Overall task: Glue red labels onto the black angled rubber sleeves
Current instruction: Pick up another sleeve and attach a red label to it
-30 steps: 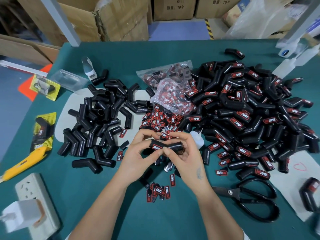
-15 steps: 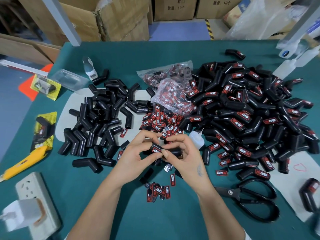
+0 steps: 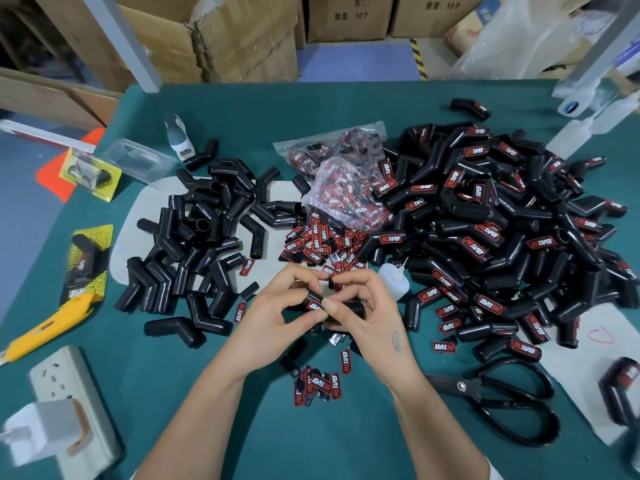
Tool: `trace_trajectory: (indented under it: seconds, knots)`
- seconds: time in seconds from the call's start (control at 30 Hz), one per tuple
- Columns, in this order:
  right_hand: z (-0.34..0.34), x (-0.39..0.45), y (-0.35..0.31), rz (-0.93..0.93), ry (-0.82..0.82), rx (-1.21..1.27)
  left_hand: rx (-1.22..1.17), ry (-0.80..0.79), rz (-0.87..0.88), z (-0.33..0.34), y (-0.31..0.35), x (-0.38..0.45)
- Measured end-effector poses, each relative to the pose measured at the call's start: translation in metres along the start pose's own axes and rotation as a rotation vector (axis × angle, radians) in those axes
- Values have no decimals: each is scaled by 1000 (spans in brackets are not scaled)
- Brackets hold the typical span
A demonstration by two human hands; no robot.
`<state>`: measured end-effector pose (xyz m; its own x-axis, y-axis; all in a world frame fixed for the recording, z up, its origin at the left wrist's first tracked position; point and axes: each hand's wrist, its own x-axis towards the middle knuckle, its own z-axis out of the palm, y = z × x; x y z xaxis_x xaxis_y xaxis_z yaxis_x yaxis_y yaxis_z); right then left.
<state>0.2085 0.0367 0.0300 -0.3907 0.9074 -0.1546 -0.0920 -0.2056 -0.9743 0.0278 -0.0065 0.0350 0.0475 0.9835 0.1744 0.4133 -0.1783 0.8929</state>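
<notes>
While left hand (image 3: pixel 277 306) grips sleeve (image 3: pixel 313 303), right hand (image 3: pixel 367 306) pinches label (image 3: pixel 316 305).

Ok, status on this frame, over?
Left hand and right hand both grip one sleeve. Red label on it. Nothing obstructing.

Bare green mat (image 3: pixel 242 441) lies open nearside of the scissors (image 3: pixel 502 407). Beyond them, labelled sleeves (image 3: pixel 502 237) block the way. Loose labels (image 3: pixel 317 384) sit to their left.

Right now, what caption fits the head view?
Both hands, left hand and right hand, press a red label onto a sleeve.
</notes>
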Motion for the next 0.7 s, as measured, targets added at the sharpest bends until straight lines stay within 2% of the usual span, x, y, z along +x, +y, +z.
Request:
trace_trajectory:
  seconds: [0.33, 0.57, 0.7]
  knots:
    - [0, -2, 0, 6, -2, 8, -17, -13, -27, 2, -3, 0]
    - [-3, 2, 1, 20, 27, 4, 16, -101, -79, -6, -11, 2]
    - [-3, 2, 2, 33, 26, 18, 19, -56, -67, -4, -12, 2]
